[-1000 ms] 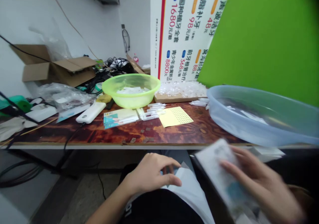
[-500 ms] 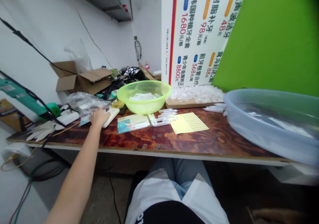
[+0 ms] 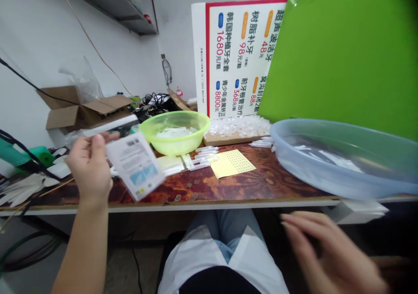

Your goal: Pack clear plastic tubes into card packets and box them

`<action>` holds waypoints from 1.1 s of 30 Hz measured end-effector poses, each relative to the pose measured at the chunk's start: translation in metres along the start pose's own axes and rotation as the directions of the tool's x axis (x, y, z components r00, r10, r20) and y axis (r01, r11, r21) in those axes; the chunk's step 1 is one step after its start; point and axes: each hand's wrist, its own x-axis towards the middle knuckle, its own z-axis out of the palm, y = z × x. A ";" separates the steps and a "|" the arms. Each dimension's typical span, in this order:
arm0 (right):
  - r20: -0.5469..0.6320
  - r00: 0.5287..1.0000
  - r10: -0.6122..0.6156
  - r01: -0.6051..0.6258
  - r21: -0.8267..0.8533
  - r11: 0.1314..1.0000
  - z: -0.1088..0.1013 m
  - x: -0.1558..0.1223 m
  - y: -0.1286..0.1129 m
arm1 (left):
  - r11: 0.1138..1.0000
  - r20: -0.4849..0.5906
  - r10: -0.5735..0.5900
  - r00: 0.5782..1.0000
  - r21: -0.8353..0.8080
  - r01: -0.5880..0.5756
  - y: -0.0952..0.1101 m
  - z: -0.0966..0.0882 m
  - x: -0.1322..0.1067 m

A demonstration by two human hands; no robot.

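Open cardboard box (image 3: 66,116) at rear left, clear plastic bag (image 3: 84,80) at its top, tangled black cables (image 3: 157,101) to its right. Grey shelf (image 3: 104,4) is mounted overhead; dental price board (image 3: 225,67) stands beside bright green panel (image 3: 316,63).

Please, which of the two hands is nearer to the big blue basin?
Right. The right hand is below the blue basin in the picture; the left hand, holding a printed packet, is far to its left, past the yellow-green bowl.
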 end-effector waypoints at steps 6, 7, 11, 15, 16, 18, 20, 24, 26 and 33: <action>0.126 0.826 -0.550 0.559 -0.049 0.828 0.057 0.013 -0.041 | 0.858 0.778 -0.162 0.607 -0.193 0.476 0.037 0.042 -0.101; 0.181 0.809 -0.559 0.577 -0.064 0.814 0.063 0.018 -0.041 | 0.869 0.822 -0.102 0.561 -0.201 0.453 0.040 0.048 -0.116; 0.213 0.851 -0.480 0.517 -0.181 0.837 0.078 0.034 -0.026 | 0.919 0.855 0.053 0.516 -0.245 0.310 0.049 0.060 -0.147; 0.171 0.869 -0.464 0.494 -0.232 0.838 0.081 0.033 -0.014 | 0.930 0.906 0.139 0.401 -0.258 0.262 0.049 0.060 -0.150; 0.168 0.863 -0.477 0.505 -0.248 0.827 0.081 0.032 -0.013 | 0.935 0.911 0.149 0.385 -0.256 0.244 0.048 0.060 -0.150; 0.174 0.849 -0.499 0.529 -0.290 0.798 0.079 0.031 -0.013 | 0.949 0.913 0.152 0.378 -0.242 0.204 0.046 0.060 -0.151; 0.194 0.841 -0.506 0.541 -0.332 0.772 0.079 0.030 -0.013 | 0.955 0.910 0.147 0.389 -0.233 0.185 0.044 0.061 -0.153; 0.183 0.874 -0.450 0.485 -0.279 0.829 0.086 0.025 -0.014 | 0.950 0.903 0.147 0.404 -0.243 0.197 0.041 0.062 -0.157; 0.176 0.917 -0.359 0.390 -0.197 0.900 0.087 0.025 -0.016 | 0.952 0.901 0.136 0.412 -0.234 0.198 0.039 0.062 -0.159; -0.400 0.895 0.198 -0.344 -0.336 0.877 0.005 0.123 0.034 | 0.934 0.887 -0.019 0.462 -0.149 0.325 0.025 0.059 -0.160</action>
